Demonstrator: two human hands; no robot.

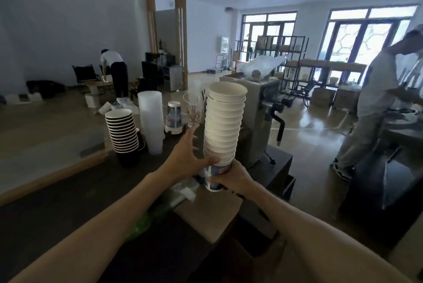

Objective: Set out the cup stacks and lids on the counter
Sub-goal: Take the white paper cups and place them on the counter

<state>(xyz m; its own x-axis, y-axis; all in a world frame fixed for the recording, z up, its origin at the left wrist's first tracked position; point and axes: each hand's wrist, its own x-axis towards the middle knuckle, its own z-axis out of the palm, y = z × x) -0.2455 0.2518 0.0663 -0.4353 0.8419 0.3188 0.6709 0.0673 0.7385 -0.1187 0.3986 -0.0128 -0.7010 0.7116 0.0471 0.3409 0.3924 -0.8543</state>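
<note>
Your right hand (231,179) grips only the bottom cup of the tall paper cup stack (223,127) at frame center, left hand (185,157) splayed loose beside it, so tilting could topple it.

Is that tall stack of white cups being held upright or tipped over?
Upright, leaning slightly: the white cup stack rises mouth-up from the right hand gripping its base.

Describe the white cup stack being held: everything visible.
The white cup stack is a tall column of nested paper cups, rims up, leaning slightly left. The bottom cup shows a blue print. The right hand grips the base; the left hand steadies its lower side, thumb on it. It is held above the counter.
</note>
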